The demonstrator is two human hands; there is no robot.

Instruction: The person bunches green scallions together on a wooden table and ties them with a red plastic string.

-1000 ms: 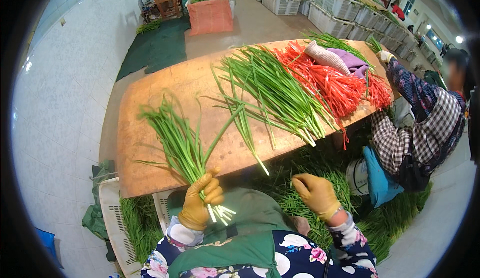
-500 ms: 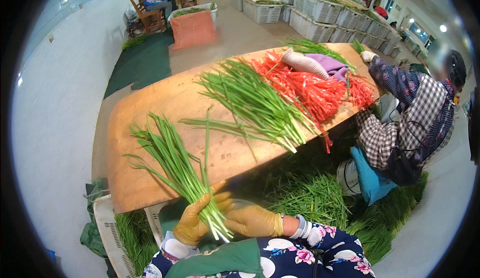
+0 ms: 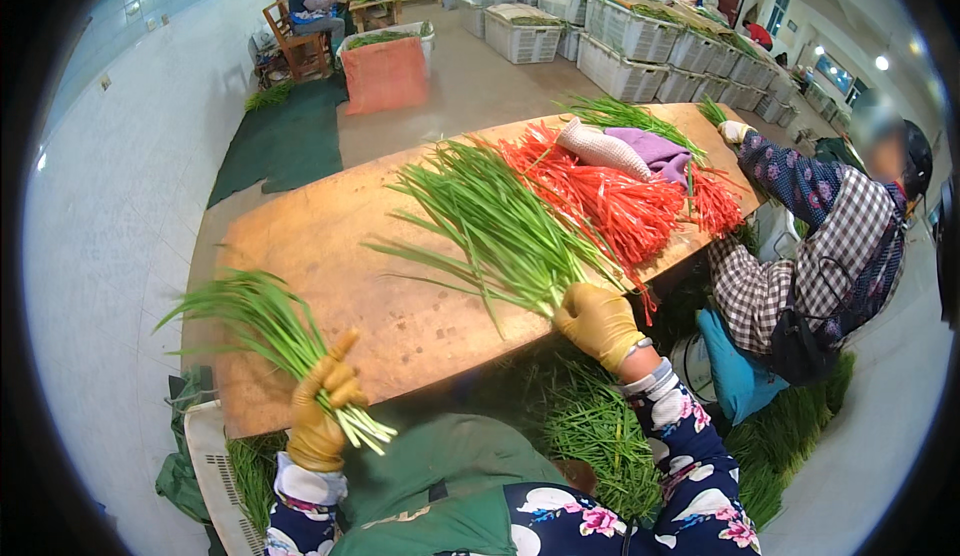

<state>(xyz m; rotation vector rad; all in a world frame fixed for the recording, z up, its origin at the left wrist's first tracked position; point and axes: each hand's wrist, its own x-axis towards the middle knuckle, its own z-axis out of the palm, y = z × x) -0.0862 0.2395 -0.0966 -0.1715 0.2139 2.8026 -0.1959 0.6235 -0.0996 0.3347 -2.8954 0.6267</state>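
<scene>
Chives (image 3: 505, 231) lie in a long loose pile across the middle of the tabletop (image 3: 330, 256), root ends toward the near edge, leaf tips fanning away to the far left. The tabletop is a bare brown board, its straight edges bent by the lens, and its near right corner is hidden behind the right hand and sleeve. Beside the pile, touching it on the right, lies a heap of red ties (image 3: 620, 201); a white mesh bag (image 3: 603, 149) and a purple cloth (image 3: 655, 151) rest on top of it, and where the ties end under them is hard to make out. A co-worker (image 3: 810, 256) in a checked shirt sits at the right end, face blurred, one gloved hand on the far edge. Below the near edge more chives (image 3: 590, 436) lie heaped, partly covered by the person's floral sleeve and green apron. The bunch (image 3: 270, 331) sticks up to the left from the left hand (image 3: 318, 421), clear of the tabletop, its cut white ends poking out below the fist. That yellow-gloved hand is closed around the stems. The right hand (image 3: 598, 324), gloved the same, is curled over the root ends of the pile at the near edge; whether it grips any stems I cannot tell.
</scene>
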